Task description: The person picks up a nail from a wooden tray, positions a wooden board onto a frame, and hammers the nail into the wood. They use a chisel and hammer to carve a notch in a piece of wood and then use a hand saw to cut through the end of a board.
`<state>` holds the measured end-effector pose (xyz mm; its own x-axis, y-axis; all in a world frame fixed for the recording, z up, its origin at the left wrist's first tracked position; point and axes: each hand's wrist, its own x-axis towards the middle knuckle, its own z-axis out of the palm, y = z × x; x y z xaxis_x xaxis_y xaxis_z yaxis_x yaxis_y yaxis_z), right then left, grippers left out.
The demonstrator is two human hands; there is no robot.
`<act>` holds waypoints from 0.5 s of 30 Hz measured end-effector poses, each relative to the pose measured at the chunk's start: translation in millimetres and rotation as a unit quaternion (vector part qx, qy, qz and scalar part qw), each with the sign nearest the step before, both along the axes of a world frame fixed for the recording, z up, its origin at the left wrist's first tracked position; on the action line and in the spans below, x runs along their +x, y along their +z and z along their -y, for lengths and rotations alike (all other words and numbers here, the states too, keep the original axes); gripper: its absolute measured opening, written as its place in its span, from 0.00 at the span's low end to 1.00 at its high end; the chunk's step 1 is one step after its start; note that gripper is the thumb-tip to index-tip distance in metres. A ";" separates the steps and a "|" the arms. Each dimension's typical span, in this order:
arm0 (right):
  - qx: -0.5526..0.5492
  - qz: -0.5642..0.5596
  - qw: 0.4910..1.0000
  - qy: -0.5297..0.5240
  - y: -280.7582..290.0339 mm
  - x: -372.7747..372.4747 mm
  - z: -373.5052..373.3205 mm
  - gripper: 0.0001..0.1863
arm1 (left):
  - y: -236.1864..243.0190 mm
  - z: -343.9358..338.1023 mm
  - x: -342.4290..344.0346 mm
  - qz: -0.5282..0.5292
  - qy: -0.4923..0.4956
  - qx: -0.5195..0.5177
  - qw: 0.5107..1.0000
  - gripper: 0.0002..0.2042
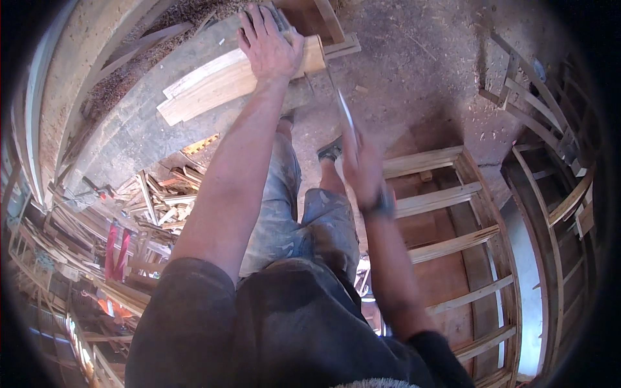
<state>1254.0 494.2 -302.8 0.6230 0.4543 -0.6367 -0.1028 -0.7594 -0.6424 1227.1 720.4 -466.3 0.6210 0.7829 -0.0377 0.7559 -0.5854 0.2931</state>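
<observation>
My left hand (272, 52) lies flat with its fingers stretched out over pale wooden boards (220, 87), pressing them against a grey bench top (139, 126). Two board pieces show side by side there, their right end just past my palm. At that end is a narrow, shiny blade of what looks like a handsaw (345, 110), pointing away from me. My right hand (363, 168), smeared by motion, is closed around the saw's near end; its handle is hidden by the fingers. A dark band circles the right wrist.
On the right stands a slatted wooden frame (446, 194), with more frames (550, 116) beyond it. Wood offcuts (165, 200) are heaped at the left, near an orange strip (200, 143). Long curved timbers (84, 71) rise at far left. Sawdust and chips lie on the floor (414, 84).
</observation>
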 end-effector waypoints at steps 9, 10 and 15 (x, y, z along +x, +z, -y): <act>-0.025 -0.052 0.998 -0.010 44.5 -13.8 1.6 0.24 | -3.0 -6.6 -17.0 -0.007 0.009 -0.003 1.000 0.40; -0.034 -0.057 0.998 -0.018 65.4 -15.3 13.4 0.25 | -1.7 -5.4 -16.5 -0.006 0.011 -0.004 1.000 0.40; -0.071 -0.084 0.994 -0.019 -0.4 6.3 1.7 0.22 | 6.8 3.8 3.4 0.014 -0.007 -0.023 1.000 0.39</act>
<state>1260.4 492.5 -303.2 0.5179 0.3311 -0.7887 -0.2292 -0.8346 -0.5009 1230.5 716.6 -459.6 0.6333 0.7718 -0.0569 0.7390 -0.5813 0.3405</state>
